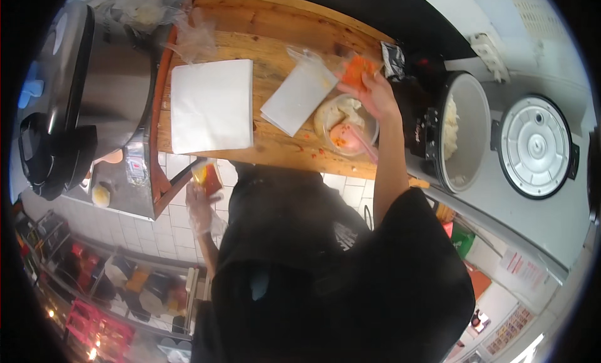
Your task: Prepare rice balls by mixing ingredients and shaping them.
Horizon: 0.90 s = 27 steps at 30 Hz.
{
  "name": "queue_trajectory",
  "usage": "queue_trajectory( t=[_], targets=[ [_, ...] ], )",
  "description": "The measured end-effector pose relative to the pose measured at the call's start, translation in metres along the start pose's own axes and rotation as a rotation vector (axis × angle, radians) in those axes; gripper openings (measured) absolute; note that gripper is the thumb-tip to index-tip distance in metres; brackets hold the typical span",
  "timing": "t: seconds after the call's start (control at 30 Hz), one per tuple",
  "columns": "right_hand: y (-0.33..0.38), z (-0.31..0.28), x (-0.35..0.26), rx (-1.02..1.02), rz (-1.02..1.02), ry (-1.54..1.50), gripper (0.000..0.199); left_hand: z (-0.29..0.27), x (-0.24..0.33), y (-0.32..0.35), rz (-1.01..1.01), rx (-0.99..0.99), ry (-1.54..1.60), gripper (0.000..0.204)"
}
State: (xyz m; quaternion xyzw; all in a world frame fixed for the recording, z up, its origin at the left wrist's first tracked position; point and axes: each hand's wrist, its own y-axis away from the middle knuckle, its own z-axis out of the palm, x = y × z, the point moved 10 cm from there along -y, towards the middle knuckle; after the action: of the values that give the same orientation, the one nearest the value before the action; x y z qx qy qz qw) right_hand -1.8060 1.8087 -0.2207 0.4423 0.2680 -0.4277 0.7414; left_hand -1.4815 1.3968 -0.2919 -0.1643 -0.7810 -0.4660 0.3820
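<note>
My right hand (379,98) grips a small clear plastic bag of orange-red chopped food (359,70) above the wooden table. Just below it stands a clear plastic tub (320,125) with pale food inside. A pink scoop (352,139) rests in the tub, spotted with orange bits, its handle over the rim. Off the table's front edge, at my left side, my left hand (201,207) wears a thin clear glove. It holds a small red and yellow packet (211,177); the exact kind is not clear.
White paper sheets (211,106) and a folded white paper (299,100) lie on the wooden table (269,43). An open rice cooker (469,131) with white rice stands at right, lid (538,145) swung out. Left is a large metal appliance (119,81). Orange crumbs dot the front edge.
</note>
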Motion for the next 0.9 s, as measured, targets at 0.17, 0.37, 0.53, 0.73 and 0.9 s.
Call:
queue_trajectory(
  t=[0.17,0.37,0.53,0.73,0.9],
  targets=[
    [0.108,-0.048,0.04,0.293,0.05,0.144,0.034,0.018,0.025,-0.049,0.205,-0.182,0.105,0.031],
    [0.103,-0.061,0.07,0.381,0.182,0.879,0.04,0.017,0.037,-0.059,0.221,-0.266,0.074,0.021],
    [0.073,-0.056,0.074,0.199,-0.014,1.982,0.048,0.009,0.034,-0.06,0.218,-0.223,-0.044,0.021],
    [0.073,-0.056,0.057,0.289,0.037,1.971,0.029,0.004,0.037,-0.055,0.23,-0.198,0.033,0.022],
    [0.067,-0.058,0.053,0.243,0.086,2.103,0.024,0.001,0.032,-0.058,0.248,-0.19,0.0,0.021]
  ],
)
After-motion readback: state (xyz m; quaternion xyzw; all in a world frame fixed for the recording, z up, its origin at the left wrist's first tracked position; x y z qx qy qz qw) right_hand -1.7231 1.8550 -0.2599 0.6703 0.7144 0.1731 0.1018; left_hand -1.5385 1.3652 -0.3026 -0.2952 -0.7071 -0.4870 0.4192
